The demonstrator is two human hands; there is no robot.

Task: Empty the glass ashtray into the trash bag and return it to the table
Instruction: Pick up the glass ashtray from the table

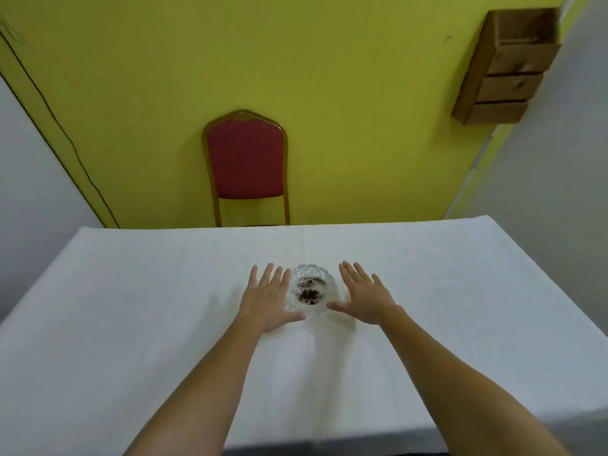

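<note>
Ashtray: one glass ashtray [311, 289] sits on the table [131, 307] between the two hands, dark ash in its bowl, still full.
Left hand: the left hand [268, 299] lies flat, fingers [269, 276] spread apart, just beside the ashtray's left rim; whether it touches the glass I cannot tell.
Right hand: the right hand [367, 296] is also spread and holds nothing, thumb pointing at the near rim.
Step in hand: closing in to lift, as I judge it.
Doing it well: cup both sides low on the wall, lift level so the ash stays in, and keep thumbs out of the bowl.
Trash bag: none in view.
Count: one ashtray, two hands, one red chair [246, 159] beyond the fingertips, one wooden drawer unit [506, 67] on the wall.
</note>
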